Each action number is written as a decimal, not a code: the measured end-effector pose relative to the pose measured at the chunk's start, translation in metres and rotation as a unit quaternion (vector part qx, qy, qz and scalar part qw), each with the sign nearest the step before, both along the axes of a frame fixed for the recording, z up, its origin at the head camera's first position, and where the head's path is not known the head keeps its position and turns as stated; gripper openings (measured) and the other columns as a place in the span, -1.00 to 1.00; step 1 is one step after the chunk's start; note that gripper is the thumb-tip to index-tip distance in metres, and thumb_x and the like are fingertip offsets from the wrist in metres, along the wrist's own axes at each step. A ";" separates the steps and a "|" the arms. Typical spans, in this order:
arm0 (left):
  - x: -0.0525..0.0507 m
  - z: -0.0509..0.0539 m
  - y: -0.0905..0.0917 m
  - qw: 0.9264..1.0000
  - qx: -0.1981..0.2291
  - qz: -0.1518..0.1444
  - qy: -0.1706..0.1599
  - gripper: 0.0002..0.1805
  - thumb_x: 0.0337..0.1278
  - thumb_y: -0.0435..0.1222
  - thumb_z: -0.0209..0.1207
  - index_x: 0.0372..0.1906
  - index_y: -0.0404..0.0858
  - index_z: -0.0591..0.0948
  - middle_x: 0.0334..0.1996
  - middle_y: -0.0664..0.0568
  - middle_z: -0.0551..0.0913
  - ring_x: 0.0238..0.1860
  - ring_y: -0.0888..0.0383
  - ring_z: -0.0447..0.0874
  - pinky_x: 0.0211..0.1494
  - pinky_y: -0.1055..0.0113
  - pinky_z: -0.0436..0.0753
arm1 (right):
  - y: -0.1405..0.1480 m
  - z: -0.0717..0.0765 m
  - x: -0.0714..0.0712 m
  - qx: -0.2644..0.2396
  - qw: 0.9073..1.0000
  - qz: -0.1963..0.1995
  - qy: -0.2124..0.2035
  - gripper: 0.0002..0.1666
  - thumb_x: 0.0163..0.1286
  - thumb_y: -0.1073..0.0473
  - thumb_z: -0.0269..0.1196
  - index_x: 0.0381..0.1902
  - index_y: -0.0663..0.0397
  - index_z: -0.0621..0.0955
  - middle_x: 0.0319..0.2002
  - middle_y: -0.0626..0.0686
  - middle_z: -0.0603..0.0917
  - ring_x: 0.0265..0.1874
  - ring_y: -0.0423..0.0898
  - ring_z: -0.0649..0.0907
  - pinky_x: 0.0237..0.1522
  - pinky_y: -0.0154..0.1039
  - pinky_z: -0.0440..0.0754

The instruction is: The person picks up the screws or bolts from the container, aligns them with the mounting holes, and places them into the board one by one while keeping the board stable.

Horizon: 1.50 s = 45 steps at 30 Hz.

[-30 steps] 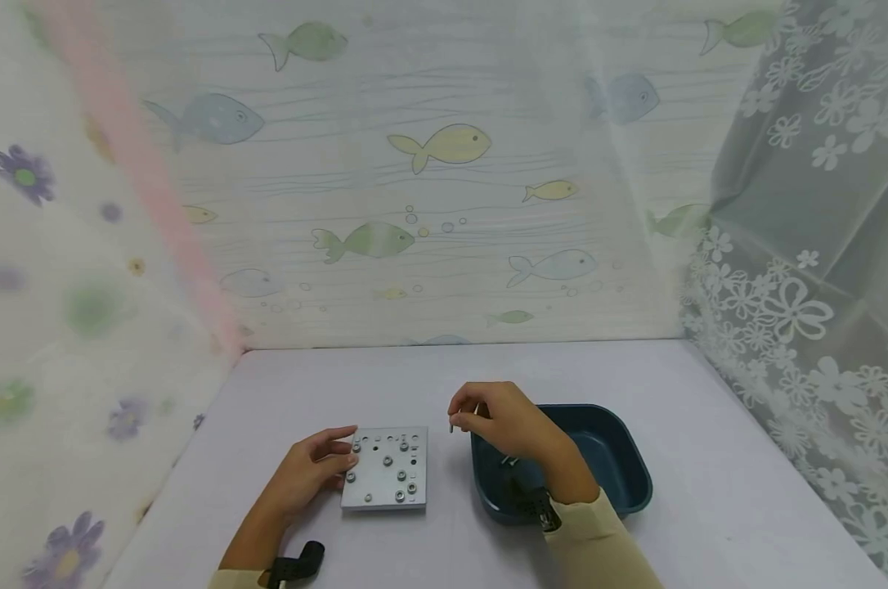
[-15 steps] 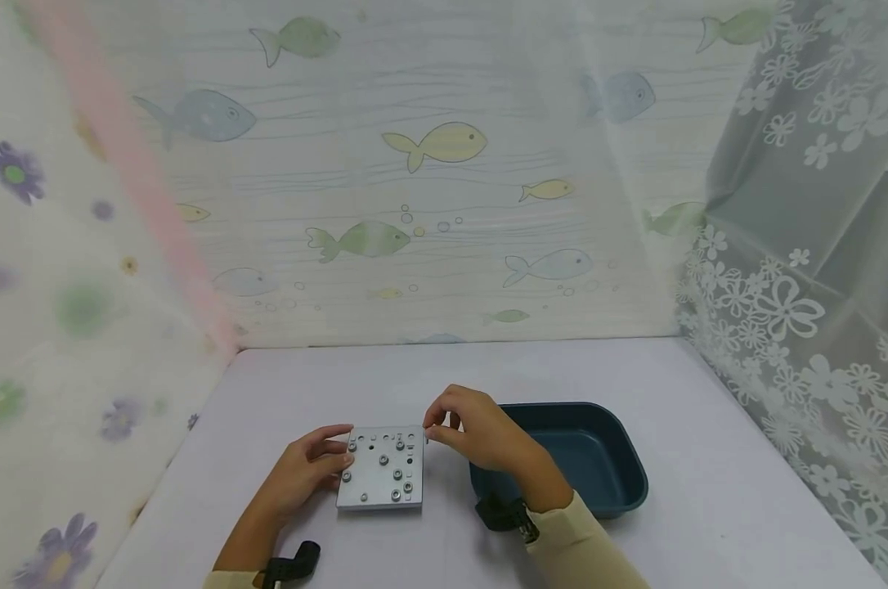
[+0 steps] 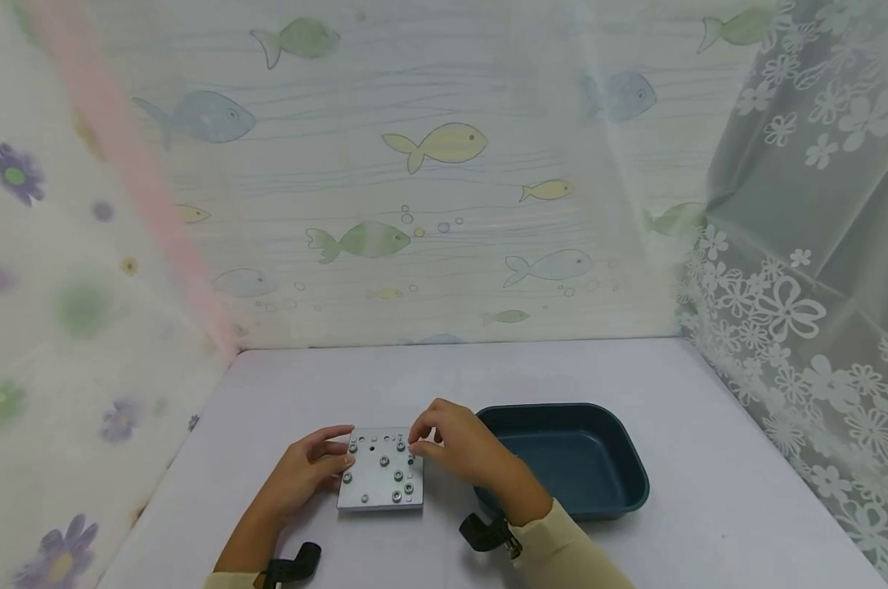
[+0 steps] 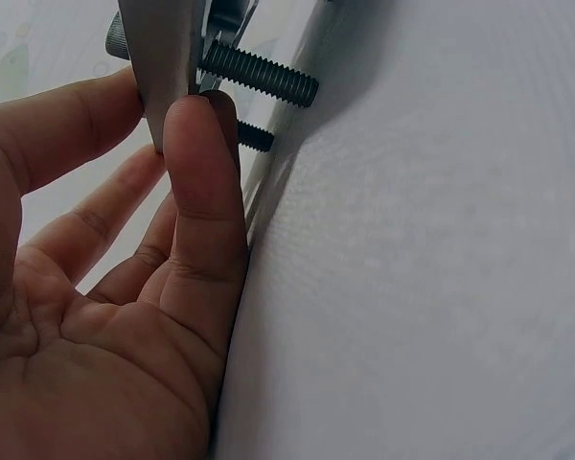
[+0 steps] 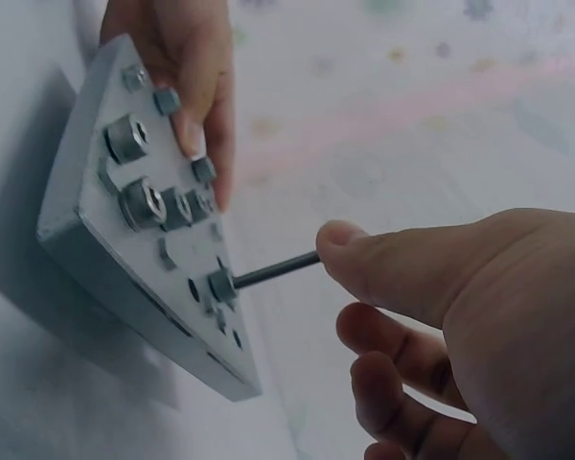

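Looking at the head view, we see that our right hand [image 3: 455, 442] has shifted left over the last second: it was beside the tray [image 3: 562, 407], then at the far right corner of the plate [image 3: 370, 481], and now its fingertips are over that corner region, among the screws [image 5: 142, 204]. We judge that the carrying part is over and the work has moved onto the plate's face. The plate has hardly moved, lying on the tabletop [image 3: 282, 393] left of the tray and well apart from it, between our two hands.

Our right hand is narrow at the tips, pinching a thin dark pin [image 5: 278, 269]; in the right wrist view the thumb shows at the pin's near end, but we cannot make out the finger opposing it. The other fingers are loosely bent, clear of the plate. The pin's far end lines up with one screw's head; whether it touches or only passes in front, we cannot tell.

Our left hand [image 3: 307, 474] grips the plate's left edge, thumb on top and fingers beside and below. From the left wrist view, threads [image 4: 264, 77] stick out beneath the plate, near those fingers.
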<state>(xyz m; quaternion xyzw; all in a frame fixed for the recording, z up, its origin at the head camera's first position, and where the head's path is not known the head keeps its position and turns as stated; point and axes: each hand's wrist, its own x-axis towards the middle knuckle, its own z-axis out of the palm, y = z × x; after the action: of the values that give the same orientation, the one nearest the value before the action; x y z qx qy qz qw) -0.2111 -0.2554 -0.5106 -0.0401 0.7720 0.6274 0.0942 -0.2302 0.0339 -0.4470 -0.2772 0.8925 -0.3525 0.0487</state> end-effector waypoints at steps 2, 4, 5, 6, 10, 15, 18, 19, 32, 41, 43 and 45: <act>0.000 0.000 0.000 1.000 -0.001 0.001 0.001 -0.32 0.18 -0.21 0.45 0.41 -0.10 0.52 0.10 -0.18 0.68 -0.11 -0.02 0.75 -0.17 0.17 0.80 | -0.003 -0.002 0.000 0.002 1.000 -0.011 0.005 -0.94 0.40 0.04 0.42 -0.21 -0.31 0.74 -0.19 -0.26 0.57 -0.23 -0.27 0.54 -0.20 -0.37 0.57; 0.000 0.000 0.001 1.000 -0.002 0.003 0.001 -0.33 0.18 -0.21 0.45 0.41 -0.09 0.53 0.10 -0.18 0.68 -0.11 -0.01 0.75 -0.17 0.17 0.80 | -0.005 -0.003 0.001 0.002 1.000 -0.020 0.008 -0.94 0.39 0.05 0.42 -0.22 -0.31 0.75 -0.19 -0.25 0.58 -0.24 -0.26 0.54 -0.20 -0.37 0.56; 0.000 0.000 0.001 1.000 -0.002 0.004 0.001 -0.33 0.18 -0.21 0.45 0.41 -0.09 0.53 0.09 -0.18 0.68 -0.11 -0.01 0.74 -0.17 0.17 0.80 | -0.007 -0.004 0.001 0.002 1.000 -0.024 0.007 -0.95 0.39 0.05 0.43 -0.22 -0.30 0.75 -0.20 -0.24 0.58 -0.25 -0.26 0.53 -0.19 -0.37 0.56; 0.000 0.000 0.001 1.000 -0.003 0.005 0.001 -0.33 0.18 -0.22 0.45 0.41 -0.09 0.53 0.09 -0.18 0.68 -0.11 -0.01 0.74 -0.17 0.17 0.79 | -0.008 -0.004 0.001 0.002 1.000 -0.027 0.007 -0.95 0.39 0.05 0.43 -0.22 -0.30 0.76 -0.20 -0.24 0.58 -0.25 -0.25 0.53 -0.19 -0.36 0.56; 0.000 0.000 0.001 1.000 -0.003 0.007 -0.002 -0.32 0.17 -0.22 0.45 0.41 -0.09 0.53 0.09 -0.19 0.68 -0.11 -0.01 0.74 -0.18 0.18 0.79 | -0.011 -0.006 0.003 0.004 0.999 -0.035 0.002 -0.96 0.37 0.06 0.45 -0.24 -0.28 0.77 -0.22 -0.22 0.59 -0.26 -0.25 0.53 -0.21 -0.36 0.55; 0.000 -0.001 0.001 1.000 -0.008 0.009 -0.002 -0.33 0.18 -0.22 0.45 0.40 -0.09 0.54 0.10 -0.18 0.68 -0.11 0.00 0.73 -0.18 0.19 0.79 | -0.013 -0.008 0.005 0.018 0.999 -0.037 0.015 -0.96 0.35 0.07 0.46 -0.24 -0.22 0.79 -0.25 -0.22 0.59 -0.30 -0.27 0.52 -0.25 -0.37 0.52; 0.000 -0.001 0.002 1.000 -0.008 0.008 0.000 -0.34 0.18 -0.22 0.45 0.40 -0.09 0.54 0.10 -0.18 0.68 -0.11 0.00 0.73 -0.18 0.20 0.78 | -0.014 -0.009 0.006 0.024 0.999 -0.037 0.025 -0.96 0.35 0.08 0.46 -0.25 -0.19 0.80 -0.26 -0.21 0.60 -0.31 -0.26 0.54 -0.27 -0.36 0.51; 0.000 -0.001 0.002 1.000 -0.008 0.008 0.000 -0.33 0.18 -0.23 0.45 0.40 -0.09 0.53 0.10 -0.18 0.68 -0.11 -0.01 0.73 -0.17 0.20 0.78 | -0.015 -0.009 0.007 0.027 0.999 -0.038 0.025 -0.96 0.35 0.08 0.45 -0.24 -0.19 0.80 -0.26 -0.20 0.60 -0.30 -0.25 0.54 -0.27 -0.36 0.51; -0.001 -0.001 0.001 1.000 -0.012 0.011 0.000 -0.32 0.17 -0.21 0.45 0.41 -0.08 0.53 0.10 -0.16 0.69 -0.11 0.00 0.74 -0.17 0.20 0.78 | -0.018 -0.013 0.007 0.066 0.996 -0.047 0.034 -0.96 0.35 0.04 0.45 -0.24 -0.23 0.81 -0.24 -0.24 0.60 -0.25 -0.31 0.52 -0.15 -0.31 0.56; 0.000 0.000 0.001 1.000 -0.018 0.010 0.002 -0.33 0.20 -0.23 0.43 0.42 -0.12 0.52 0.09 -0.18 0.68 -0.12 0.03 0.74 -0.18 0.21 0.78 | -0.020 -0.015 0.006 0.093 0.993 -0.056 0.035 -0.96 0.32 0.03 0.47 -0.27 -0.25 0.80 -0.25 -0.26 0.59 -0.25 -0.30 0.50 -0.18 -0.32 0.54; 0.000 -0.001 0.001 1.000 -0.016 0.009 0.002 -0.33 0.20 -0.23 0.43 0.42 -0.12 0.52 0.09 -0.19 0.67 -0.13 0.03 0.74 -0.18 0.21 0.79 | -0.021 -0.015 0.006 0.097 0.993 -0.057 0.036 -0.95 0.31 0.03 0.48 -0.28 -0.26 0.80 -0.25 -0.26 0.60 -0.25 -0.30 0.50 -0.19 -0.33 0.54; 0.000 -0.001 0.001 1.000 -0.014 0.007 0.002 -0.33 0.19 -0.23 0.44 0.42 -0.12 0.52 0.09 -0.19 0.67 -0.13 0.02 0.74 -0.18 0.21 0.79 | -0.021 -0.015 0.007 0.102 0.992 -0.058 0.039 -0.95 0.30 0.03 0.49 -0.29 -0.28 0.80 -0.26 -0.26 0.59 -0.26 -0.30 0.50 -0.19 -0.33 0.54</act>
<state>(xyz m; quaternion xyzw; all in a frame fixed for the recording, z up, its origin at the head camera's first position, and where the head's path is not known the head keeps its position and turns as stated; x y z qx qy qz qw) -0.2113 -0.2547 -0.5117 -0.0460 0.7808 0.6169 0.0876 -0.2235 0.0131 -0.4624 -0.2323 0.9395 -0.2509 0.0209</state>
